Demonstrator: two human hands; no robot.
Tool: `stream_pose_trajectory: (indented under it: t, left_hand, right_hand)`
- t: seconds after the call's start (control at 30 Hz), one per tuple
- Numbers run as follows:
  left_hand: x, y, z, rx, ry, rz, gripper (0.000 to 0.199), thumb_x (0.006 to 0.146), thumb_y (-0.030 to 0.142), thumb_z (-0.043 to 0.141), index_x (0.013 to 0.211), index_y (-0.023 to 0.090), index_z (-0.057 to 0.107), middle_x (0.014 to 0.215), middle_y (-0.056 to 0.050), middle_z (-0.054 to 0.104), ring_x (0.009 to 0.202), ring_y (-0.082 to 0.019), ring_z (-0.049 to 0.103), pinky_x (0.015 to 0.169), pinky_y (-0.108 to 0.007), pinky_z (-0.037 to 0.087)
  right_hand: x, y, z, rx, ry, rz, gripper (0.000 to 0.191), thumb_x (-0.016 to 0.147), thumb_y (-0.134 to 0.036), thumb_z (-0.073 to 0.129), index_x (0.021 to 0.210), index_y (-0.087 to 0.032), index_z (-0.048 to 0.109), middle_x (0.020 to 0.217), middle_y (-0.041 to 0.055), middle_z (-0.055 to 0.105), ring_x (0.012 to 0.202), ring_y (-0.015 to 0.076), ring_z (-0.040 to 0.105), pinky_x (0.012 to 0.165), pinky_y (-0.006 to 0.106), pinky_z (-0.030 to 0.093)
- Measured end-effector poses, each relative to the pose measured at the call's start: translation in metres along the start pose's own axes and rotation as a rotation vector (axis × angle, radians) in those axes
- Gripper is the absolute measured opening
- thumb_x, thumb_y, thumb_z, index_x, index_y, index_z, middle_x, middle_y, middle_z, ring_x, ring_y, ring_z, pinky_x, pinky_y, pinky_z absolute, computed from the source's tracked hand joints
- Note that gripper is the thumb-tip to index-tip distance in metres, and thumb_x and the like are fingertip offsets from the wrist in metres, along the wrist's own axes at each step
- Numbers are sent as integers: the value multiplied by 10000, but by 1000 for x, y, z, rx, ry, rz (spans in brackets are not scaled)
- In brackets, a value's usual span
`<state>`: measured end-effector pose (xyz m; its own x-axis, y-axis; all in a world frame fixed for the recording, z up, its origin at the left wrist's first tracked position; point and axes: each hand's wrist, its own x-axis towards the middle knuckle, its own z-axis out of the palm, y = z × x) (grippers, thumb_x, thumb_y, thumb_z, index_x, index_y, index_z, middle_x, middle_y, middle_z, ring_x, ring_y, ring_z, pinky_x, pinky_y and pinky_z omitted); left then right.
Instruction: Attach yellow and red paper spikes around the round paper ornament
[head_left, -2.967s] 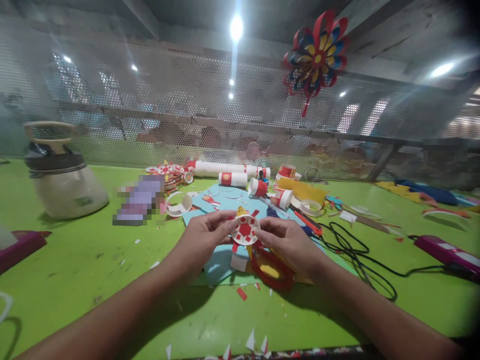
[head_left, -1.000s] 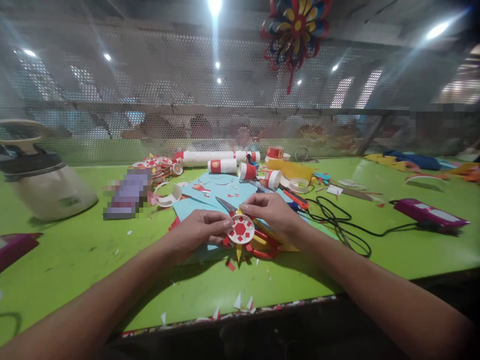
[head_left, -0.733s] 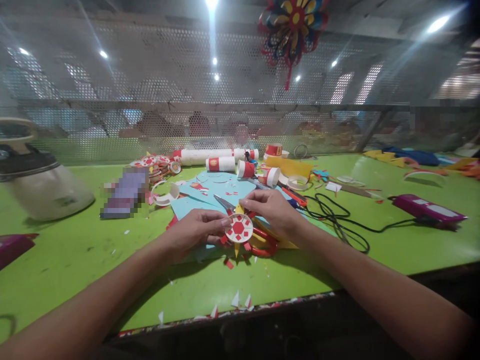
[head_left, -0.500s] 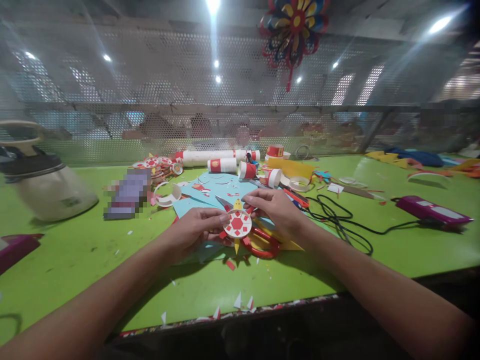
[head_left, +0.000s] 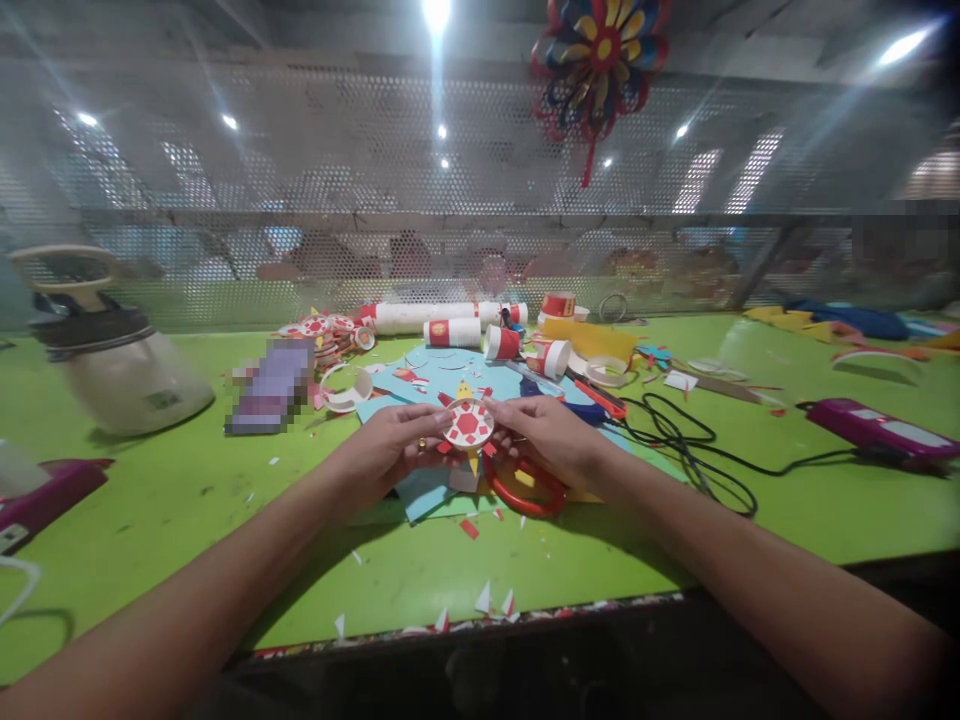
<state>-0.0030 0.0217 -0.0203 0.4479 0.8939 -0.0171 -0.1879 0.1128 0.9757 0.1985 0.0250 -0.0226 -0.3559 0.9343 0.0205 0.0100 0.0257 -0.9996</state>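
A small paper turtle is held up between my two hands, its round white shell dotted with red pieces. Yellow paper points stick out at its top and bottom, and red bits at its sides. My left hand pinches the left rim with thumb and fingers. On the right rim, my right hand closes in the same way. Below the right hand lie red-handled scissors, partly hidden. Light blue paper sheets spread beneath the hands.
Paper cups and a stack of similar paper turtles lie at the back. A pale jug and a phone are on the left. A purple device with a black cable sits right. Paper scraps litter the front edge.
My right hand has moved from the turtle's upper yellow point down to its right rim. The turtle has shifted slightly up. The view has swung a little left.
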Motion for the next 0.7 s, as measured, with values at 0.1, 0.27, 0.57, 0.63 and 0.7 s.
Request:
stream_pose_trajectory:
  t: [0.1, 0.27, 0.57, 0.63, 0.7]
  left_hand:
    - [0, 2, -1, -16, -14, -28, 205, 780, 240, 657, 919, 93, 693, 926, -141, 704, 761, -172, 649, 705, -292, 550]
    - [0, 3, 1, -43, -12, -82, 163, 807, 174, 618, 907, 64, 685, 900, -149, 707, 733, -159, 655, 693, -269, 559]
    - [1, 2, 4, -76, 25, -117, 139, 800, 129, 611, 872, 38, 687, 848, -157, 706, 690, -145, 650, 641, -222, 560]
    - [2, 2, 3, -73, 29, -113, 137, 793, 133, 623, 869, 38, 687, 842, -156, 705, 684, -144, 649, 649, -228, 561]
    - [2, 1, 1, -69, 24, -86, 138, 779, 146, 646, 867, 50, 689, 830, -142, 706, 678, -141, 646, 660, -239, 562]
  right_hand:
    - [-1, 3, -1, 69, -81, 7, 372, 754, -502, 649, 749, -131, 663, 611, 10, 586, 507, 80, 501, 508, 228, 389]
    - [-4, 0, 0, 130, -120, 47, 356, 767, -470, 650, 743, -115, 648, 578, 10, 593, 482, 78, 519, 497, 219, 417]
    - [-1, 1, 1, 211, -112, 121, 291, 796, -383, 654, 752, -97, 624, 553, 5, 583, 446, 62, 517, 454, 183, 423]
    - [0, 3, 2, 214, -103, 129, 280, 809, -366, 644, 757, -92, 622, 552, 10, 583, 441, 65, 516, 455, 188, 431]
    - [1, 3, 2, 215, -94, 129, 284, 815, -363, 638, 758, -85, 620, 562, 19, 586, 443, 68, 516, 462, 196, 440]
